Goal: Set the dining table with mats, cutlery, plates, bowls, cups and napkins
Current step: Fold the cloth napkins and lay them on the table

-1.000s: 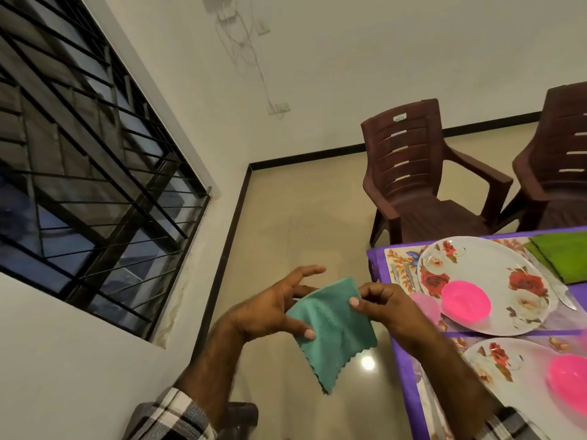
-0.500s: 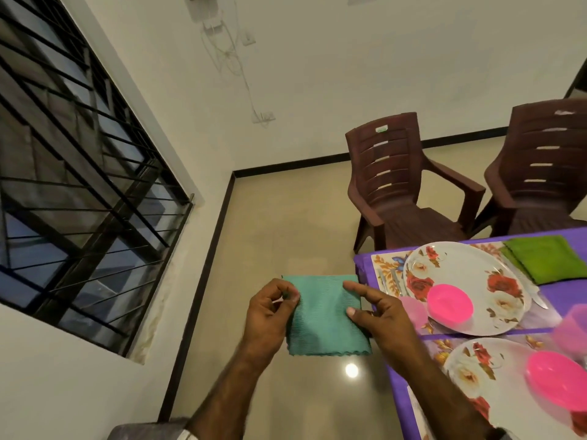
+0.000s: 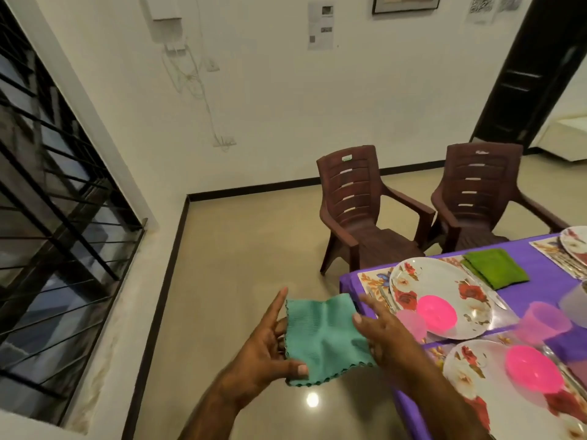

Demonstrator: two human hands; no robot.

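Head view: a teal napkin [image 3: 324,338] is held in the air between the two hands, out over the floor [image 3: 238,281] just left of the table [image 3: 540,281] edge. The left hand [image 3: 270,350] takes its left border, thumb pressed onto the lower left corner from above, the other fingers stretched out long along and behind that edge (so a pinch with the thumb, not a closed fist). The right hand [image 3: 386,335] lies over the napkin's right side with fingers spread and nearly straight; the thumb is hidden, so I cannot tell whether it pinches the cloth or only rests on it. The napkin sags a little in the middle, its scalloped lower hem hanging free.

On the purple table to the right, two flowered plates [image 3: 444,296] each carry a pink bowl [image 3: 436,312]; a pale pink cup [image 3: 409,322] stands just beside the right hand. A green napkin [image 3: 495,268] lies flat past the farther plate. Two brown chairs [image 3: 359,211] stand beyond.
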